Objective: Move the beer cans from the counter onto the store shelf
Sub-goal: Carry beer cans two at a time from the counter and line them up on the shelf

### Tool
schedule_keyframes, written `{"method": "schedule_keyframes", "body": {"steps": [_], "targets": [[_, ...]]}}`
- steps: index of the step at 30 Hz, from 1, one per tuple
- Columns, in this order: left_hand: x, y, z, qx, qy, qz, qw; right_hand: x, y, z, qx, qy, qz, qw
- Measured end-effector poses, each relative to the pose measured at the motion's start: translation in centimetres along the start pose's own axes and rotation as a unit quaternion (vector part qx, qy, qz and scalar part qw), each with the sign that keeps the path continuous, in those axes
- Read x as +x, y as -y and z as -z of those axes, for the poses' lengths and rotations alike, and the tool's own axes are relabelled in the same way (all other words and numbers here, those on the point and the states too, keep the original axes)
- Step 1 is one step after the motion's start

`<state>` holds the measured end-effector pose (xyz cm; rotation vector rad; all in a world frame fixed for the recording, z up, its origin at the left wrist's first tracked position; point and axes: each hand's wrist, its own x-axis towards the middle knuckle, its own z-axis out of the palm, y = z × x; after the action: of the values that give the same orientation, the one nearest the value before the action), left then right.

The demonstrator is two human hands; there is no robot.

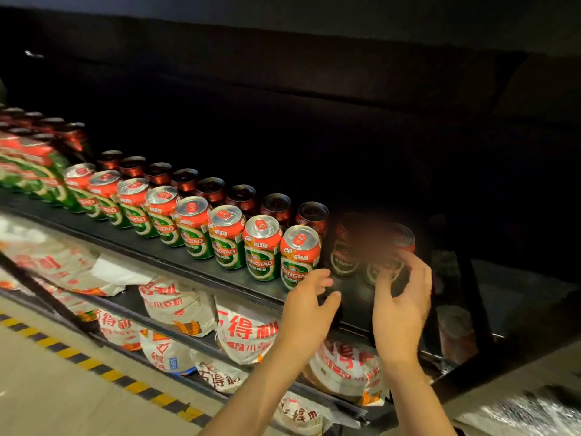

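Note:
Two rows of green-and-red beer cans (226, 243) stand along the dark store shelf (188, 265), the back row in shadow. At the right end stand two more cans in shadow, one (344, 256) just left of the other. My right hand (401, 306) reaches to the end can (402, 239), thumb and curved fingers round its front. My left hand (309, 305) hovers with relaxed, spread fingers in front of the last bright front-row can (298, 256) and holds nothing.
The shelf runs on dark and bare to the right of the end can. Below it, a lower shelf (132, 297) holds white flour bags (176, 306) with red print. A yellow-and-black floor stripe (63, 350) runs along the aisle at lower left.

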<state>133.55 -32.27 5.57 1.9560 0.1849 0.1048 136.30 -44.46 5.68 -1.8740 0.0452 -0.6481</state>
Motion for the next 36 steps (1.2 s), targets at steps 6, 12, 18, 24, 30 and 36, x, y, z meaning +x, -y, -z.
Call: {"method": "schedule_keyframes", "body": {"steps": [6,12,18,24,30,36], "targets": [[-8.0,1.7,13.3,0.004,-0.103,-0.025,0.994,-4.8,9.1,-4.6,0.027,0.161,0.128,0.978],[-23.4,6.9,27.6,0.046,-0.339,0.08,0.936,-18.5,18.0,-12.8,0.097,0.421,0.196,0.88],[-44.2,13.4,34.7,0.014,-0.547,0.235,0.803,-37.3,24.2,-17.6,0.093,0.665,0.292,0.681],[-61.9,16.6,33.7,-0.031,-0.688,0.338,0.641,-54.5,29.3,-17.2,0.109,0.781,0.362,0.497],[-72.1,18.8,30.7,-0.075,-0.773,0.411,0.478,-67.6,31.6,-15.8,0.115,0.848,0.419,0.304],[-77.4,21.1,32.3,-0.115,-0.814,0.431,0.373,-80.6,36.2,-15.6,0.127,0.882,0.424,0.163]]}}
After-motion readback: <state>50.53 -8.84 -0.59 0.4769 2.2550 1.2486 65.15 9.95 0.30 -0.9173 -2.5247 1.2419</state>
